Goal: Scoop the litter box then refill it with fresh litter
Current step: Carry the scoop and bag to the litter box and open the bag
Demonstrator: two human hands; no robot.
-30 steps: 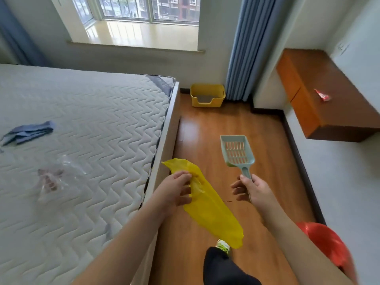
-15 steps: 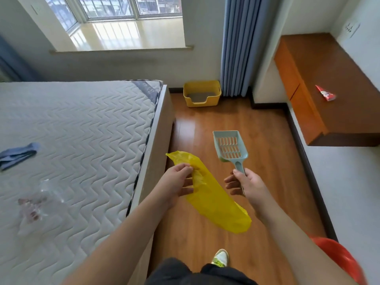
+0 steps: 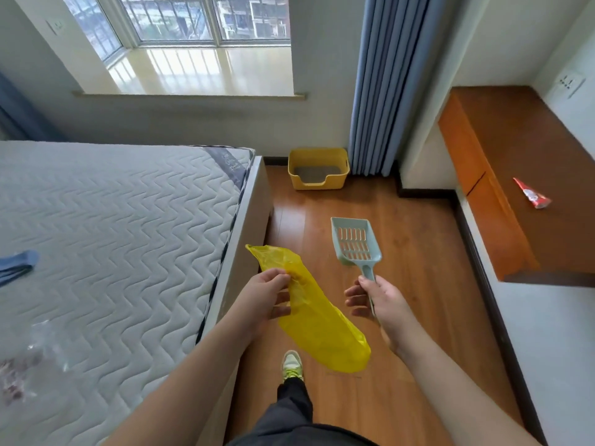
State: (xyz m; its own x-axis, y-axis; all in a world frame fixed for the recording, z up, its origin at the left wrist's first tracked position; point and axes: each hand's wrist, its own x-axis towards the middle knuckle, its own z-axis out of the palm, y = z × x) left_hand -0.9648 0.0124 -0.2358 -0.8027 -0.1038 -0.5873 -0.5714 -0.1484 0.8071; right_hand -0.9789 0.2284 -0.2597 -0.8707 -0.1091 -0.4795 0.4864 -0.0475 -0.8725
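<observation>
A yellow litter box [image 3: 318, 181] with grey litter inside stands on the wood floor against the far wall, beside the blue curtain. My left hand [image 3: 262, 299] pinches a crumpled yellow plastic bag [image 3: 317, 317] that hangs down in front of me. My right hand [image 3: 381, 299] grips the handle of a pale blue slotted litter scoop [image 3: 354, 241], its head pointing toward the box. Both hands are well short of the box, above the floor.
A bed with a quilted mattress [image 3: 112, 239] fills the left, its edge bordering the floor strip. A brown wall-mounted shelf [image 3: 515, 175] with a red packet [image 3: 531, 194] juts out on the right. My foot [image 3: 291, 363] stands on the wood floor [image 3: 412, 284].
The view has advanced along the floor toward the litter box, which looks larger and nearer. Both hands keep their hold on bag and scoop. The orange object at lower right has left the view.
</observation>
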